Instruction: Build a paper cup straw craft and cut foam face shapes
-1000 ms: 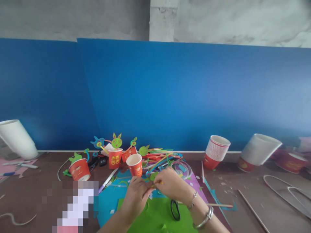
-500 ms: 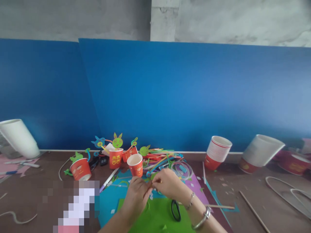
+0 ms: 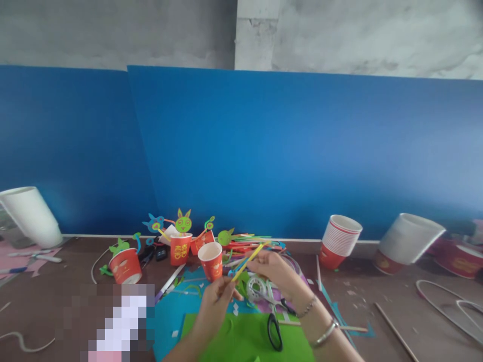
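My left hand (image 3: 218,300) pinches the lower end of a thin yellow straw (image 3: 260,248) that slants up to the right. My right hand (image 3: 268,267) is closed with its fingertips on the straw's middle, where a bit of blue shows beside it. Below my right hand lie black-handled scissors (image 3: 274,333), with the blades partly under the wrist, and a white tape roll (image 3: 255,288). Just beyond my left hand stands a red paper cup (image 3: 211,265). Under both hands are a green sheet (image 3: 222,339) and a blue sheet (image 3: 168,311).
Red cups with a green rabbit face (image 3: 183,221) and other cutouts stand at the back left. Colored straws (image 3: 249,242) lie behind my hands. A cup stack (image 3: 341,239) and a bagged stack (image 3: 409,241) stand right. Wooden sticks (image 3: 394,329) and a white cord (image 3: 449,306) lie there too.
My hands were close together with fingertips meeting. My right hand has moved up and right, and the yellow straw now shows between them. The tape roll and scissor blades have come into view.
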### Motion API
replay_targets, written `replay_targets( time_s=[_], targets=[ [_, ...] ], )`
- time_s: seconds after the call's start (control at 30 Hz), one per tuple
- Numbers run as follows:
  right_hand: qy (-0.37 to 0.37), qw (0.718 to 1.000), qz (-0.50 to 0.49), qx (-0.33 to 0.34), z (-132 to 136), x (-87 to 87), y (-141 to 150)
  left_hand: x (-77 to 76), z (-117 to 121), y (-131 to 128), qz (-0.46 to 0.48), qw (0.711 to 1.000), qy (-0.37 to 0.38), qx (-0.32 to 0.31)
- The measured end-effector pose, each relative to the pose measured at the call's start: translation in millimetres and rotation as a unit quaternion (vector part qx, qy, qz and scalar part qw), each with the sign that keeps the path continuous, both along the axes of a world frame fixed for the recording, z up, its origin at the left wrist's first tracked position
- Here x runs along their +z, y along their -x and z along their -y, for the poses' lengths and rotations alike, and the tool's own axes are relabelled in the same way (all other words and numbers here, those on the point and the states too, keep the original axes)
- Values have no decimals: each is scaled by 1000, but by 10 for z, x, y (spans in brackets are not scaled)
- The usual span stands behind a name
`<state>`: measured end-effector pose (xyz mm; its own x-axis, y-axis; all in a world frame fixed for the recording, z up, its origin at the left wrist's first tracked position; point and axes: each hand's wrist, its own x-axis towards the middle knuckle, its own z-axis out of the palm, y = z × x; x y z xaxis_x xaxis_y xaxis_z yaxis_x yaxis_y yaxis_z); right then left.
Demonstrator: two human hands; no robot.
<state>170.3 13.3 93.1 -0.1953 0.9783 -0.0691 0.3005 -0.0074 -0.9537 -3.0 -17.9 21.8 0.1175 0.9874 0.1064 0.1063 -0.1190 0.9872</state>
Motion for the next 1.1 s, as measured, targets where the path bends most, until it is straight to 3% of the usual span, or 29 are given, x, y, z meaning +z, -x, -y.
replay_targets(
  time_s=[0.27, 0.5, 0.67, 1.1],
  targets=[
    [-49, 998, -24, -11, 56, -267, 368, -49, -21, -31, 96, 988, 109, -55],
    [-51, 993, -79, -64, 113, -631, 451, -53, 55, -86, 136, 979, 112, -106],
    [-41, 984, -156, -77, 121, -658, 474, -25, 82, -89, 172, 974, 111, -97],
    [-74, 982, -143, -100, 192, -646, 506, -3, 81, -92, 145, 978, 91, -118]
  ],
)
